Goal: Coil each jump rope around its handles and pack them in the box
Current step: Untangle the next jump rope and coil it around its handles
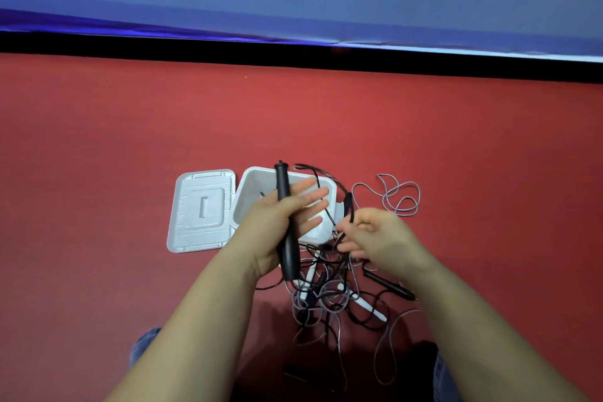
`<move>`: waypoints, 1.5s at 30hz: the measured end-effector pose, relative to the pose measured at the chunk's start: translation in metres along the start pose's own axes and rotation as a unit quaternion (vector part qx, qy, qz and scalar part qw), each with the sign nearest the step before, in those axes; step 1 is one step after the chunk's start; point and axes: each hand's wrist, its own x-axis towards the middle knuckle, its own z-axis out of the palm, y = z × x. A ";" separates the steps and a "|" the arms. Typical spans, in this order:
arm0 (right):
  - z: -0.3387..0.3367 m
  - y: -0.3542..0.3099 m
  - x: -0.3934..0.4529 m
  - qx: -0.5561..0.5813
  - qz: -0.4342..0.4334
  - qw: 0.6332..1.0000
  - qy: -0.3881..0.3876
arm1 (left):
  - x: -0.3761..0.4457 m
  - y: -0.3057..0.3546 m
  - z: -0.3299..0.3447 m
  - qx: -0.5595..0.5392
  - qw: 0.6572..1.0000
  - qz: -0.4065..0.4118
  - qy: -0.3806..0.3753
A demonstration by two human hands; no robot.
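My left hand [284, 222] holds a pair of black jump-rope handles [287, 225] upright over the open white box [251, 186], fingers stretched out past them. My right hand [378, 235] pinches the black rope [348, 202], which arcs from the handle tops over the box. Below my hands lies a tangled pile of ropes [329, 297], with a white handle [368, 307] and a black handle [388, 285] among them. A loose grey rope [399, 197] sits coiled to the right of the box.
The white box lid [200, 209] lies flat on the red floor [130, 147] just left of the box. A black strip and a blue wall run across the back. My knees in jeans show at the bottom corners.
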 end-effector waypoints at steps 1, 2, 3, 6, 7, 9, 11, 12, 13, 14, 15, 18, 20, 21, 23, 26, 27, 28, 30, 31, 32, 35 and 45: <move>-0.002 -0.006 0.000 0.064 0.016 0.998 0.006 | 0.000 -0.004 -0.001 0.072 0.997 -0.015 -0.010; -0.006 -0.011 -0.001 0.137 0.027 0.990 0.010 | -0.001 -0.010 -0.001 0.152 0.988 -0.030 -0.021; -0.009 -0.016 -0.002 0.218 0.035 0.975 0.010 | -0.002 -0.014 -0.002 0.223 0.973 -0.042 -0.032; -0.017 -0.024 -0.005 0.395 0.044 0.918 -0.002 | -0.004 -0.021 0.000 0.313 0.946 -0.056 -0.061; -0.018 -0.024 -0.005 0.410 0.044 0.911 -0.001 | -0.004 -0.022 0.000 0.307 0.948 -0.051 -0.070; -0.019 -0.024 -0.003 0.432 0.041 0.901 0.010 | -0.003 -0.021 0.001 0.290 0.954 -0.034 -0.071; -0.022 -0.022 -0.001 0.444 0.033 0.895 0.014 | -0.002 -0.021 0.001 0.270 0.961 -0.024 -0.052; -0.022 -0.021 -0.001 0.423 0.028 0.906 0.011 | -0.002 -0.020 0.001 0.259 0.965 -0.019 -0.034; -0.022 -0.019 0.000 0.359 0.024 0.933 0.006 | -0.001 -0.020 0.001 0.245 0.969 -0.012 -0.011; -0.020 -0.013 0.000 0.249 0.017 0.968 -0.005 | 0.000 -0.019 0.001 0.225 0.974 -0.002 0.012; -0.018 -0.007 -0.001 0.119 0.007 0.993 -0.023 | 0.001 -0.017 0.000 0.201 0.979 0.007 0.033; -0.006 0.009 0.000 -0.084 0.002 0.993 -0.081 | 0.003 -0.011 -0.001 0.121 0.991 0.009 0.057; -0.002 0.014 0.002 -0.101 -0.009 0.993 -0.063 | 0.001 -0.008 0.001 0.068 0.997 -0.002 0.048; -0.001 0.015 0.003 -0.122 -0.024 0.991 -0.046 | 0.000 -0.006 0.002 0.043 0.998 -0.006 0.043; -0.001 0.019 0.007 -0.159 -0.043 0.986 -0.021 | -0.002 -0.003 0.005 0.000 0.999 -0.011 0.038; 0.000 0.021 0.008 -0.167 -0.054 0.984 0.005 | -0.002 0.001 0.005 -0.046 0.998 -0.006 0.033; 0.000 0.019 0.008 -0.148 -0.055 0.987 0.016 | -0.002 0.001 0.004 -0.049 0.998 -0.001 0.027; -0.001 0.015 0.007 -0.103 -0.049 0.993 0.028 | -0.002 0.001 0.004 -0.042 0.999 0.004 0.017; -0.003 0.004 0.005 0.043 -0.015 0.998 0.036 | -0.002 -0.002 0.001 0.017 1.000 0.006 0.005; -0.006 -0.003 0.003 0.117 0.004 0.993 0.030 | -0.002 -0.005 -0.001 0.077 0.997 0.006 0.001; -0.008 -0.008 0.002 0.181 0.017 0.983 0.023 | -0.002 -0.009 -0.003 0.155 0.988 0.006 -0.006; -0.016 -0.018 -0.001 0.340 0.031 0.940 0.019 | -0.005 -0.018 -0.004 0.329 0.944 -0.009 -0.033; -0.023 -0.018 0.002 0.363 0.010 0.931 0.017 | -0.001 -0.015 0.000 0.169 0.986 0.006 -0.005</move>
